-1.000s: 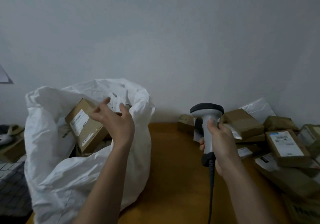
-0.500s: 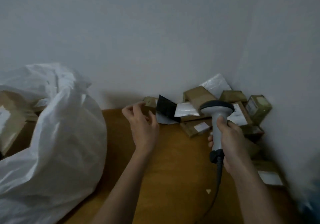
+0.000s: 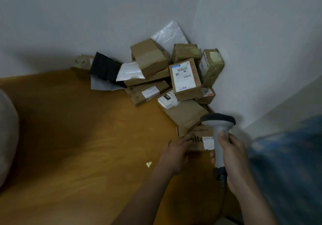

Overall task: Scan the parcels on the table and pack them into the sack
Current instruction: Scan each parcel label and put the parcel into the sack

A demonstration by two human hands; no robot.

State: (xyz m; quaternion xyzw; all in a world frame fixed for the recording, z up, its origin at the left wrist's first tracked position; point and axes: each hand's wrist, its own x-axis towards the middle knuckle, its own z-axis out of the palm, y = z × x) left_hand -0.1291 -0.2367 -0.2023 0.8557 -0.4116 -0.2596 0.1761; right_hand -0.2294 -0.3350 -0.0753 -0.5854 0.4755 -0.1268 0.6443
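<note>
1. While the parcels (image 3: pixel 156 78) are heaped into the wall corner at the far right of the table (image 3: pixel 78 137), the whole left and middle of the tabletop is bare wood.
2. Sack (image 3: pixel 7 137) only peeks in at the left edge, well apart from both hands.
3. Left hand (image 3: pixel 176 153), fingers spread loose, touches the nearest printed box (image 3: pixel 196 139).
4. Right hand (image 3: pixel 231 158) is wrapped around the scanner (image 3: pixel 218 132) handle, just beside that box.

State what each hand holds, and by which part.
Right hand grips the grey handheld barcode scanner by its handle. Left hand holds nothing, reaching toward the brown cardboard box.
</note>
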